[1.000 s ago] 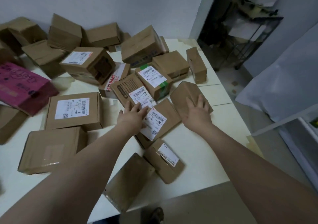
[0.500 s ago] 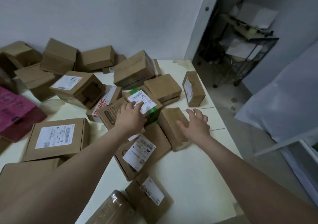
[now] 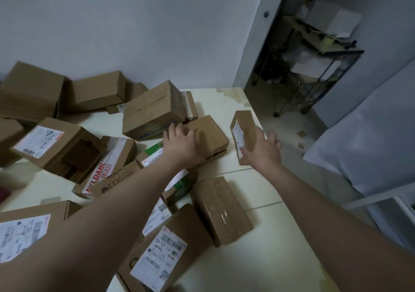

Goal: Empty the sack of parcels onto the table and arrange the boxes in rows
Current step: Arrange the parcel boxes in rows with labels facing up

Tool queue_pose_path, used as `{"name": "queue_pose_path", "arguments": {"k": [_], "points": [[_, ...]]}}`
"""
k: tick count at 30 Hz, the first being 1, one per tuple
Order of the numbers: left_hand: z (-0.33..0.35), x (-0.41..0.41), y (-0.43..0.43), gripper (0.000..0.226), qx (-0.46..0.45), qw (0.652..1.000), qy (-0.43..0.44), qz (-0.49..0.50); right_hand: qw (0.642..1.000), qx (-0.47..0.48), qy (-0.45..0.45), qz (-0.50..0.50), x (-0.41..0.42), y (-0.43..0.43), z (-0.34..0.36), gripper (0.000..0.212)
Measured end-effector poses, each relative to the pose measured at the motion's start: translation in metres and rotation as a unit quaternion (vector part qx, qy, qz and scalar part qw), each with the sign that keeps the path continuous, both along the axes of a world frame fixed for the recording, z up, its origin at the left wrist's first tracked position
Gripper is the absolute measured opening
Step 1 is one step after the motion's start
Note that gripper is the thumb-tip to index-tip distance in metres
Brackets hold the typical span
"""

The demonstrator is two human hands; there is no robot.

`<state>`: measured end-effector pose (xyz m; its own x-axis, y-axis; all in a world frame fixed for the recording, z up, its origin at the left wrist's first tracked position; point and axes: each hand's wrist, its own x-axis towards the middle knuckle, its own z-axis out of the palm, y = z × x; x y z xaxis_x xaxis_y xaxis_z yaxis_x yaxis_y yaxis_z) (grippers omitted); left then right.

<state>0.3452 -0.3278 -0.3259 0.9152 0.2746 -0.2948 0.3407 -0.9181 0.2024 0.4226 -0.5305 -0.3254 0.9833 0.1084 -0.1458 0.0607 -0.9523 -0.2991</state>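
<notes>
Several brown cardboard boxes lie scattered over the cream table [image 3: 265, 267]. My left hand [image 3: 180, 144] reaches far forward with spread fingers onto a plain brown box [image 3: 210, 132] at the middle of the table. My right hand [image 3: 262, 150] is at a narrow upright box [image 3: 243, 132] with a white label near the table's right edge, its fingers loosely spread against the box's near side. A taped plain box [image 3: 222, 211] and a flat labelled box [image 3: 166, 249] lie nearer to me, under my arms.
A large box [image 3: 152, 109] stands behind my left hand, with more boxes piled against the wall [image 3: 33, 91]. A box with a cut-out [image 3: 56, 145] is at left. Beyond the table's right edge are a metal rack [image 3: 314, 67] and a white sack-like sheet [image 3: 370, 148].
Both hands have moved farther forward: the left off the green-taped labelled box onto the plain box behind it, the right away from the taped box to the upright box at the right edge.
</notes>
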Motion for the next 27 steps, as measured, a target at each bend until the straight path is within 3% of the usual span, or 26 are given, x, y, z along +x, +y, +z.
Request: {"name": "queue_pose_path", "arguments": {"k": [4, 6, 8, 9, 10, 12, 13, 14, 17, 19, 23, 25, 27], "points": [[-0.023, 0.022, 0.002, 0.106, 0.028, 0.998, 0.055, -0.009, 0.991, 0.106, 0.075, -0.018, 0.022, -0.003, -0.037, 0.067], [-0.026, 0.031, -0.003, 0.100, 0.059, 0.997, 0.044, -0.009, 0.986, 0.162, 0.042, -0.016, 0.020, -0.008, -0.052, 0.056], [-0.018, 0.047, -0.007, 0.085, 0.016, 1.000, 0.009, 0.005, 0.979, 0.200, 0.001, -0.035, 0.025, -0.014, -0.061, 0.049], [-0.013, 0.055, -0.009, 0.074, -0.049, 0.998, -0.012, 0.032, 0.975, 0.216, -0.005, -0.056, 0.029, -0.017, -0.061, 0.046], [-0.009, 0.064, -0.010, 0.063, -0.149, 0.985, -0.038, 0.079, 0.969, 0.235, -0.008, -0.079, 0.035, -0.020, -0.062, 0.044], [-0.007, 0.077, -0.012, 0.048, -0.388, 0.893, -0.062, 0.219, 0.948, 0.293, 0.009, -0.122, 0.049, -0.024, -0.060, 0.042], [-0.011, 0.081, -0.014, 0.046, -0.462, 0.842, -0.062, 0.272, 0.933, 0.334, 0.022, -0.135, 0.056, -0.025, -0.059, 0.042], [-0.015, 0.082, -0.015, 0.045, -0.482, 0.819, -0.071, 0.304, 0.917, 0.371, 0.039, -0.142, 0.062, -0.026, -0.059, 0.040], [-0.022, 0.087, -0.019, 0.045, -0.349, 0.845, -0.178, 0.363, 0.928, 0.352, 0.050, -0.108, 0.081, -0.026, -0.066, 0.041], [-0.015, 0.096, -0.025, 0.058, -0.298, 0.856, -0.210, 0.368, 0.936, 0.337, 0.038, -0.088, 0.086, -0.020, -0.066, 0.040], [0.001, 0.113, -0.062, 0.105, -0.215, 0.932, -0.093, 0.275, 0.938, 0.340, 0.051, -0.047, 0.086, -0.008, -0.071, 0.028], [-0.005, 0.120, -0.069, 0.115, -0.193, 0.941, -0.067, 0.269, 0.928, 0.364, 0.052, -0.058, 0.084, -0.005, -0.071, 0.033], [-0.012, 0.128, -0.060, 0.112, -0.226, 0.929, -0.093, 0.279, 0.908, 0.402, 0.056, -0.106, 0.092, -0.004, -0.071, 0.031]]}}
